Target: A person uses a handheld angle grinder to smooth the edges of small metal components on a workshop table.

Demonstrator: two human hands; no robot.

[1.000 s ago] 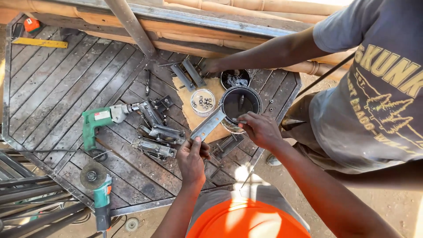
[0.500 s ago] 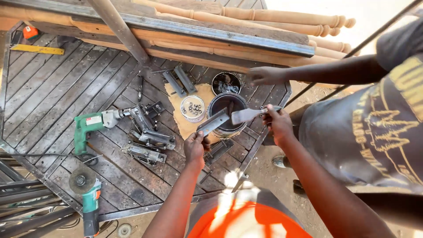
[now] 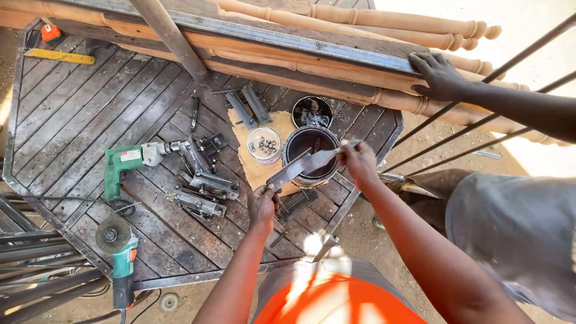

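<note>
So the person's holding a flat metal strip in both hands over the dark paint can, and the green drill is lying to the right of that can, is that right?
Not quite. The head view shows the green drill lying to the left of the dark paint can, not the right. The rest holds: the left hand and right hand hold the flat metal strip over that can.

Left hand (image 3: 263,206) gripping metal strip (image 3: 288,172), right hand (image 3: 359,162) brushing (over paint can (image 3: 311,146))

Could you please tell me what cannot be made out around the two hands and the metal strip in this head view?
- Right hand: whatever tool it holds over the metal strip is hidden by its fingers.
- Dark paint can: its contents are in shadow and behind the strip.
- Small white tub: its contents are too small to tell.
- Left hand: its grip is partly hidden.
</note>
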